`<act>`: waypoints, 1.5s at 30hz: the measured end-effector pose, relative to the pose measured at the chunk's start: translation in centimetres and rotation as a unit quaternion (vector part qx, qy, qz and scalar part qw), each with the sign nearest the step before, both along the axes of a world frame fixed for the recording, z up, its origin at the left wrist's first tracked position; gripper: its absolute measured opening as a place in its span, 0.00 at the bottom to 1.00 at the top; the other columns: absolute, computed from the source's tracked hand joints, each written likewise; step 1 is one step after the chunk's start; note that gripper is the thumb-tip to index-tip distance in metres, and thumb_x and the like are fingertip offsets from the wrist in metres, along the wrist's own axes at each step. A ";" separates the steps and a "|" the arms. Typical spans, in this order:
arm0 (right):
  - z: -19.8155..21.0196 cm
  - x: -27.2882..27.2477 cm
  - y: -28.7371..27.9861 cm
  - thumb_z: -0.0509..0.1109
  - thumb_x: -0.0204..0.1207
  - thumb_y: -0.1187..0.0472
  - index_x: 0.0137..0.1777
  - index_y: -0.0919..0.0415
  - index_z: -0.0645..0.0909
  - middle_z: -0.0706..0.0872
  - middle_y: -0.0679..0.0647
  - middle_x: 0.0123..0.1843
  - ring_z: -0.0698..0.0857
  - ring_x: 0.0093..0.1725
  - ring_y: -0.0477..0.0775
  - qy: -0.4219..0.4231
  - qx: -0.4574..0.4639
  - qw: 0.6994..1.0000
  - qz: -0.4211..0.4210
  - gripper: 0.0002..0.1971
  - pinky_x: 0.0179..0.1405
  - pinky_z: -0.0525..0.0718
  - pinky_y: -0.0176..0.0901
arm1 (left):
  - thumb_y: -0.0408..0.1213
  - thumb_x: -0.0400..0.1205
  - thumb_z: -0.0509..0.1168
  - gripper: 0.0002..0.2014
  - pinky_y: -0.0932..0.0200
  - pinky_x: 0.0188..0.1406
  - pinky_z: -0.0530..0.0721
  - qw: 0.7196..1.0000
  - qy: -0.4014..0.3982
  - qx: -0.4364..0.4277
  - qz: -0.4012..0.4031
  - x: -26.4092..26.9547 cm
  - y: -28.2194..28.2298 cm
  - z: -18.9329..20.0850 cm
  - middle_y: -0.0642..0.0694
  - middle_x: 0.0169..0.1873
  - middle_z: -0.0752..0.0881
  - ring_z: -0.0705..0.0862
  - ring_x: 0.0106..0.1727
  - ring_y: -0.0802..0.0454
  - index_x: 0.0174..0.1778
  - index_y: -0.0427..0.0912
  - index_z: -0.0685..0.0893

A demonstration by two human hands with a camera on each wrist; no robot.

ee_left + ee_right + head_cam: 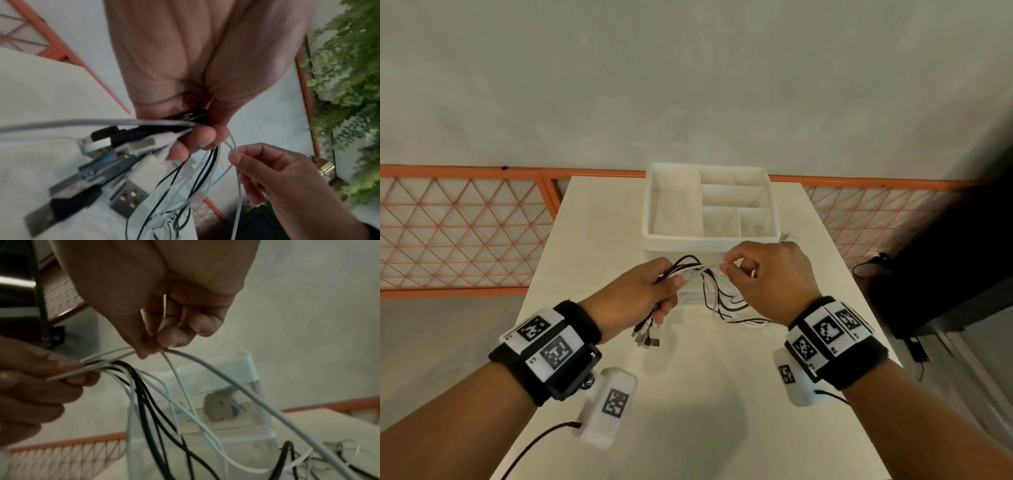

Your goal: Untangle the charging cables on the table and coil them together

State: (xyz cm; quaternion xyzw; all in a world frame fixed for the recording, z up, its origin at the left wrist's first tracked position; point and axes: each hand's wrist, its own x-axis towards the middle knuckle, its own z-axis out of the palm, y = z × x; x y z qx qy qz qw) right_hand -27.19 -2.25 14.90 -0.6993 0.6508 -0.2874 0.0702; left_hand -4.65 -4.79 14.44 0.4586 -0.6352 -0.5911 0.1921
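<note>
A: Where are the charging cables (709, 291)?
B: Bunched above the worktop (688, 394); left hand (633, 298) clenched round them near the USB plugs (645, 337), right hand (763, 274) pinching one white cable (205, 368).
A: Handling?
B: Light, limp, probably snag-prone; draw each from beside the plugs.
A: Obstacles?
B: The divided white organiser (710, 236) just behind; loose ends trail near it.

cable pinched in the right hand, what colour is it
White cable; clearest in the right wrist view.
</note>
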 end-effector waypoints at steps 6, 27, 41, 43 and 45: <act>0.0 -0.5 -0.1 0.79 0.70 0.52 0.51 0.46 0.86 0.83 0.42 0.27 0.77 0.24 0.37 -0.033 -0.055 0.996 0.066 0.10 0.36 0.84 0.41 | 0.37 0.89 0.59 0.07 0.54 0.32 0.73 0.991 0.101 0.082 0.045 -1.0 0.4 0.7 0.48 0.24 0.70 0.66 0.25 0.52 0.46 0.39 0.74; 0.1 -10.7 -5.1 0.73 0.57 0.21 0.45 0.38 0.80 0.89 0.50 0.59 0.92 0.50 0.59 -0.174 0.152 0.957 -0.176 0.26 0.52 0.92 0.63 | 0.40 0.88 0.60 0.11 0.58 0.30 0.74 0.995 -0.016 0.084 0.048 4.1 0.0 -2.9 0.48 0.25 0.71 0.67 0.26 0.52 0.44 0.38 0.71; -5.4 -11.6 -2.6 0.75 0.69 0.56 0.46 0.48 0.86 0.82 0.47 0.71 0.87 0.52 0.55 -0.112 0.288 0.947 -0.084 0.06 0.57 0.84 0.56 | 0.38 0.88 0.60 0.10 0.56 0.33 0.74 0.976 0.119 0.116 0.141 2.3 -0.2 -1.9 0.49 0.24 0.70 0.66 0.25 0.52 0.41 0.40 0.73; -7.5 -11.2 -1.1 0.71 0.73 0.63 0.58 0.43 0.84 0.85 0.50 0.61 0.89 0.43 0.54 -0.078 0.357 0.926 -0.088 0.17 0.48 0.86 0.47 | 0.37 0.88 0.60 0.10 0.56 0.32 0.74 0.974 0.131 0.114 0.148 1.8 -0.3 -1.7 0.49 0.24 0.70 0.66 0.25 0.53 0.42 0.40 0.74; -7.6 -10.4 -0.4 0.68 0.77 0.65 0.59 0.38 0.82 0.89 0.50 0.58 0.91 0.46 0.54 -0.051 0.307 0.945 -0.102 0.18 0.52 0.87 0.47 | 0.37 0.88 0.60 0.08 0.57 0.32 0.75 0.972 0.139 0.116 0.151 1.4 -0.4 -1.5 0.48 0.26 0.70 0.66 0.24 0.53 0.44 0.39 0.74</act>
